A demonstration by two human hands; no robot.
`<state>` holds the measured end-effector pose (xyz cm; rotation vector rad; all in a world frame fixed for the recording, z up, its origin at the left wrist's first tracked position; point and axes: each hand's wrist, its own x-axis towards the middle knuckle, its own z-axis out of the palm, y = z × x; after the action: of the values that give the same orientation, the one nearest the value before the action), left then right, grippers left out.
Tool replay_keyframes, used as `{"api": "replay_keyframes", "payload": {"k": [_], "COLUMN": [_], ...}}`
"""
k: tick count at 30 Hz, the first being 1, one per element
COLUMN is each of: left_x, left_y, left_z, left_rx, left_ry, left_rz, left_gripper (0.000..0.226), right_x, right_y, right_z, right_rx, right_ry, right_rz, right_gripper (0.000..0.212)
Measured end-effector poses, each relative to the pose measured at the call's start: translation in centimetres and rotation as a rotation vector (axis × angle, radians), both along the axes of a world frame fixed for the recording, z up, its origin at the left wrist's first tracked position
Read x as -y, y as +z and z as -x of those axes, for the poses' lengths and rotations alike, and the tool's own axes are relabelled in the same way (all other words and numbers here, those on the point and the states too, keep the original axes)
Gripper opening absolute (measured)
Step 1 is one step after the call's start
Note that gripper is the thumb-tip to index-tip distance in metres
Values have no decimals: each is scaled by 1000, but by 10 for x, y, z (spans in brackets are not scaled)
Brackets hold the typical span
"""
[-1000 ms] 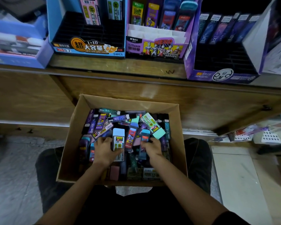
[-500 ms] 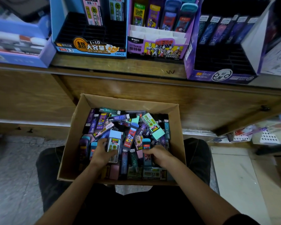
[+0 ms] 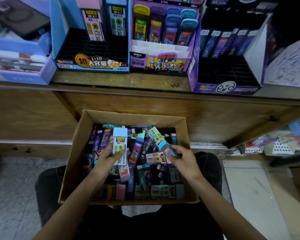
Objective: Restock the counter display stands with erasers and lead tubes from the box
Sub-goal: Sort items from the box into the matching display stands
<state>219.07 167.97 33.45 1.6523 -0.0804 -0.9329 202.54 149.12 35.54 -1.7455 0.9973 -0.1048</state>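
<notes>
A cardboard box (image 3: pixel 76 161) rests on my lap, full of mixed lead tubes and erasers. My left hand (image 3: pixel 107 159) grips a pale blue-capped lead tube (image 3: pixel 119 142) and holds it upright above the pile. My right hand (image 3: pixel 184 160) is closed on a small blue-topped tube with a red label (image 3: pixel 168 149) at the box's right side. On the counter stand three displays: a blue stand (image 3: pixel 92 64) with two tubes at the back, a purple Ultraman stand (image 3: pixel 161 61) with several tubes, and a dark purple stand (image 3: pixel 225 87) with a back row of tubes.
The wooden counter edge (image 3: pixel 121 82) runs above the box. A blue tray of pens (image 3: pixel 19 66) sits at far left. A white patterned box (image 3: pixel 289 64) stands at far right. Clutter and a white perforated basket (image 3: pixel 280 148) lie on the lower right shelf.
My left hand has lifted the pale blue-capped tube up out of the pile. My right hand has picked the small blue-topped tube and moved it up and right.
</notes>
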Motion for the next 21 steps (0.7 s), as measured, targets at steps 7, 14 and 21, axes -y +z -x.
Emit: {"api": "replay_keyframes", "payload": {"k": [7,14,21], "left_x": [24,35,27], "left_y": [35,51,72], "left_z": [-11,-2,0], "left_rx": [6,-89,48], "left_ry": [-137,-234,-274], "left_rz": [96,120,227], "left_gripper": [31,22,45], "right_x": [27,13,-5], "right_y": [63,82,93], "right_z": [-23,-55,-72], "right_rx": [217,293,321], "right_ry": [76,57,49], "right_rz": [-169,-214,-225], "right_gripper": [14,13,8]}}
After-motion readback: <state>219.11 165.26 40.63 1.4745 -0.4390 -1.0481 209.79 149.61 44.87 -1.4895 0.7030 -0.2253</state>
